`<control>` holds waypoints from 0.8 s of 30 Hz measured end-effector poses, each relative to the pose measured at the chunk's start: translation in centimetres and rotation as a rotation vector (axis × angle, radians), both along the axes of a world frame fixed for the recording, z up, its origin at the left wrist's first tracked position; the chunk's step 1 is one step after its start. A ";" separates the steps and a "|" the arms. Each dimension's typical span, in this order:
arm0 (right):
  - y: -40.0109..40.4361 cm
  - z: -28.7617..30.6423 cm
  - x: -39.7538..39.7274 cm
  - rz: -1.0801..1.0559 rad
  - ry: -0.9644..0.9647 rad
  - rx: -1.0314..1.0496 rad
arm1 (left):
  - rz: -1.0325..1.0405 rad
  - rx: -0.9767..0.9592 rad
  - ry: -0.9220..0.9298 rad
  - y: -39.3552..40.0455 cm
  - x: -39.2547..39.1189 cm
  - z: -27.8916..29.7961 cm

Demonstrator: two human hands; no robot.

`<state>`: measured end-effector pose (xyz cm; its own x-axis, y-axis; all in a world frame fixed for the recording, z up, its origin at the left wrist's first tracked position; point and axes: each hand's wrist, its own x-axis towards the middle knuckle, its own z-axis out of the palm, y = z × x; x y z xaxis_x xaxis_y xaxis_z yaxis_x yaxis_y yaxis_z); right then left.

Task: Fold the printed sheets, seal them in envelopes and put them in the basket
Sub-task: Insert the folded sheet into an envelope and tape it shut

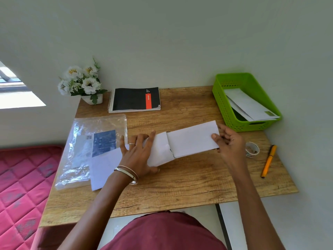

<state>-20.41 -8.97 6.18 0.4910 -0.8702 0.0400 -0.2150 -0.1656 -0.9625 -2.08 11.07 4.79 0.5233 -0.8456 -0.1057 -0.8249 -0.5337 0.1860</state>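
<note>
We see a wooden table [180,179] pushed against a pale wall, and at its middle a white envelope [160,150] lies with a folded sheet [192,139] sticking out of its open right end, most of the sheet still outside. The left hand [138,156] lies over the envelope's left part with fingers spread and nearly straight, the thumb curled under its near edge, so it grips the envelope; a ring sits on one finger and bangles on the wrist. The right hand [228,141] pinches the right end of the folded sheet between thumb and fingertips. A second white sheet [102,168] lies flat under the left forearm, toward the table's left edge, partly overlapping a clear plastic packet [90,145] with a dark printed label that reaches over that edge. At the far right corner stands a green basket [225,105] holding at least two white envelopes [250,105] leaning inside it. Along the far edge rest a black spiral notebook [135,99] with a red stripe and, at the far left corner, a small white pot of white flowers [81,82]. Near the right edge lie a roll of tape [252,149] and, just beside it, an orange pen [268,161]. A red quilted mattress [23,186] shows to the left of the table.
</note>
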 end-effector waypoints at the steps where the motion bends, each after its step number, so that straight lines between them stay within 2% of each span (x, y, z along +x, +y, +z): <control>1: 0.8 0.1 0.3 -0.036 -0.023 0.008 | -0.005 -0.001 0.009 -0.2 -0.3 0.0; 5: 4.1 -0.2 1.8 -0.082 -0.087 0.009 | -0.025 -0.014 0.027 -0.9 -1.2 0.2; 10: 6.2 -1.0 2.5 0.081 -0.088 -0.093 | -0.042 -0.046 0.013 -1.2 -1.6 0.4; 13: 6.6 -1.6 2.4 0.143 -0.024 -0.173 | -0.049 -0.056 -0.002 -1.2 -1.7 0.4; 19: 7.0 -1.8 2.4 0.194 0.062 -0.015 | -0.076 -0.043 -0.001 -1.0 -2.0 0.8; 24: 7.8 -1.2 2.7 0.299 0.129 0.029 | -0.095 -0.046 0.002 -1.4 -2.7 1.0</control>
<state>-17.75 -1.19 4.96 0.7245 -0.6866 -0.0615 -0.2813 -0.2130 -0.9357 -4.77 9.65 5.76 0.4406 -0.8952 -0.0664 -0.8710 -0.4442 0.2098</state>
